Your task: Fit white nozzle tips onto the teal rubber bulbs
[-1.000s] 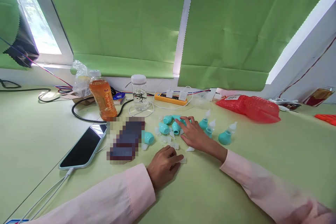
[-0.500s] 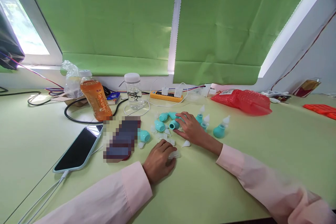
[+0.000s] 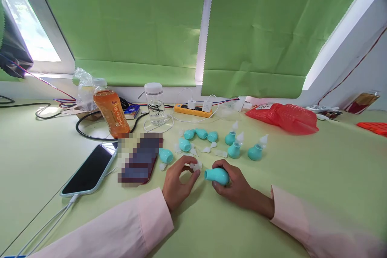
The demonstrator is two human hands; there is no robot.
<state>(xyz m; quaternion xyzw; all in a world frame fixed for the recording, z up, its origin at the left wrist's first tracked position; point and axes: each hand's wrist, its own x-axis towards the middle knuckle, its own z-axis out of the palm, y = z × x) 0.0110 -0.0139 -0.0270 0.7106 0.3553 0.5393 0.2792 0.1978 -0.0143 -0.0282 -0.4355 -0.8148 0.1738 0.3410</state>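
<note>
My right hand (image 3: 231,181) grips a teal squeeze bulb (image 3: 218,175) on its side, its open neck pointing left. Facing that neck, a small gap away, is a translucent plastic connector piece (image 3: 196,165) pinched between the thumb and fingers of my left hand (image 3: 180,181). Several loose teal bulbs (image 3: 184,144) lie beyond my hands, with small clear nozzle parts (image 3: 220,153) scattered among them. To the right, three bulbs fitted with clear tips stand upright, one of them an assembled nasal aspirator (image 3: 256,150) set apart from the others.
A phone (image 3: 89,171) on a charging cable and a pixelated dark object (image 3: 142,161) lie to the left. Behind stand an orange drink bottle (image 3: 111,111), a clear jar (image 3: 155,107) and a yellow power strip (image 3: 193,110). A red plastic bag (image 3: 282,117) rests at the back right.
My right hand has taken a teal bulb from the group and brought it nearer, beside my left hand. My left hand has lifted the clear piece and turned it toward the bulb.
</note>
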